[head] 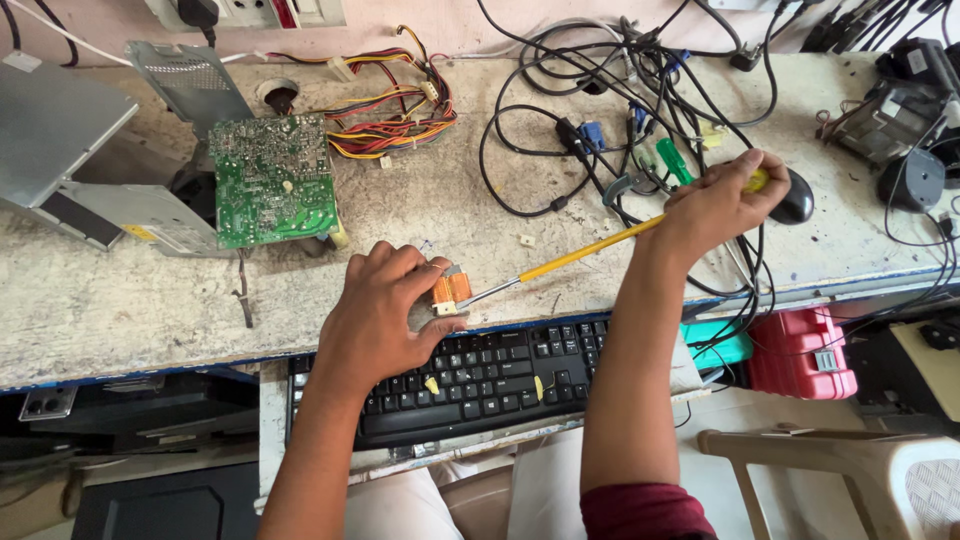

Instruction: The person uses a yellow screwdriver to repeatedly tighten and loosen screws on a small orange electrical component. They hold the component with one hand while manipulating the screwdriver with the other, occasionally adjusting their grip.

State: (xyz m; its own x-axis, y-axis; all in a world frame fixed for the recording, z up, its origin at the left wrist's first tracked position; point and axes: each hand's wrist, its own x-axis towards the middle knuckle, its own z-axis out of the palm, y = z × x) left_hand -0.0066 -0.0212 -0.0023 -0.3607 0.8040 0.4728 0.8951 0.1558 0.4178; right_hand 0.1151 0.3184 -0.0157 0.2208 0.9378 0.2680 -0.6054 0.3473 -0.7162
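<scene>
My left hand (385, 310) pins a small orange-wound transformer (452, 288) against the front edge of the worn grey workbench (120, 300). My right hand (718, 200) grips the yellow handle of a long screwdriver (580, 257). Its metal tip reaches the right side of the transformer. The fingers of my left hand hide most of the transformer's left half.
A green circuit board (272, 178) with a bundle of coloured wires (395, 110) lies at the back left beside a grey metal case (70, 150). Black cables (600, 110) tangle at the back right near a black mouse (797, 197). A black keyboard (490, 380) sits below the bench edge, a red box (800, 352) to its right.
</scene>
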